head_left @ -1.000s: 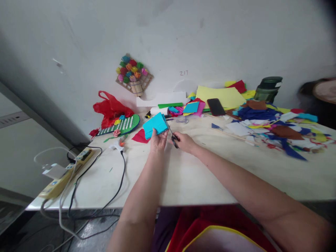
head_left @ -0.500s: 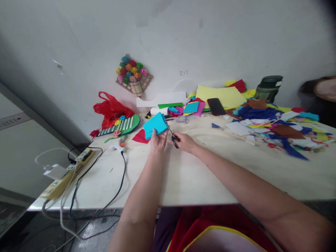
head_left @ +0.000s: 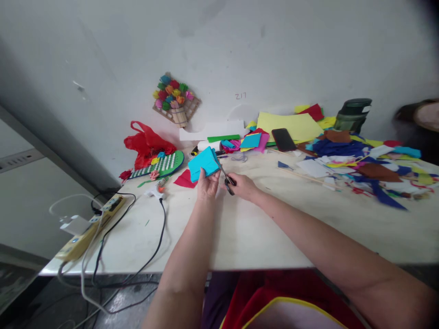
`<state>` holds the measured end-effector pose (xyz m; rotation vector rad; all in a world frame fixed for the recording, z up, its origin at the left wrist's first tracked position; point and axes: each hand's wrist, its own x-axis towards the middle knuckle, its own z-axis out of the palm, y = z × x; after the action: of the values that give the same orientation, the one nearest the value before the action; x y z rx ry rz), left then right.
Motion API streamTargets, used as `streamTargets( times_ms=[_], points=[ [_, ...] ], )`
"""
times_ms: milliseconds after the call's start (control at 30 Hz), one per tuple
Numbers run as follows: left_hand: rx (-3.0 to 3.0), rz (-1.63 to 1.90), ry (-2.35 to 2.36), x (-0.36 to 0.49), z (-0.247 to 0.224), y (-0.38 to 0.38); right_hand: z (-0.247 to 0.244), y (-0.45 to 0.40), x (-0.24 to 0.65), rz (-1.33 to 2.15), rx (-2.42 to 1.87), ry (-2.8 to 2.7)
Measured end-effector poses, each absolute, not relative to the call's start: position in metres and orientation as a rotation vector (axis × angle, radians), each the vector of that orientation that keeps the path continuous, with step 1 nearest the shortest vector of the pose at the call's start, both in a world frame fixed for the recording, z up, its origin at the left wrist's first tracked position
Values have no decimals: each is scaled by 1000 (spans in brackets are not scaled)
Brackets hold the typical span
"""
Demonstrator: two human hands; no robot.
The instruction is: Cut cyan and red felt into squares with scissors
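My left hand point(head_left: 207, 183) grips a small stack of bright blue paper point(head_left: 203, 163) by its lower edge, thumb on top. A pair of scissors point(head_left: 229, 181) with black handles is in my right hand point(head_left: 243, 186), fingers closed around the loops. The blades reach the right edge of the blue paper; whether they are parted there is too small to tell. Beneath the stack, to its left, a red paper piece point(head_left: 185, 178) lies on the white table point(head_left: 260, 237).
Left are a glue gun point(head_left: 156, 190), a power strip point(head_left: 91, 228) with trailing cords, a red plastic bag point(head_left: 146, 142) and a green board point(head_left: 176, 159). A phone point(head_left: 283, 140), coloured paper scraps point(head_left: 377, 172) and a dark green bottle point(head_left: 353, 115) stand or lie at right.
Both hands, the blue paper and the scissors keep nearly the same pose. The whole view has shifted very slightly.
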<state>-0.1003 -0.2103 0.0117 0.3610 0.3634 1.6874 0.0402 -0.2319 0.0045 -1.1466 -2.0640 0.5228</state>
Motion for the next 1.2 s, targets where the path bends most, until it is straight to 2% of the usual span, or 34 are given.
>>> streamTargets(
  times_ms=[567, 1200],
  points=[
    [331, 1705, 362, -100, 16, -212, -3, -225, 38, 565, -1014, -1988],
    [270, 1744, 383, -99, 16, -212, -12, -217, 33, 841, -869, -1860]
  ],
)
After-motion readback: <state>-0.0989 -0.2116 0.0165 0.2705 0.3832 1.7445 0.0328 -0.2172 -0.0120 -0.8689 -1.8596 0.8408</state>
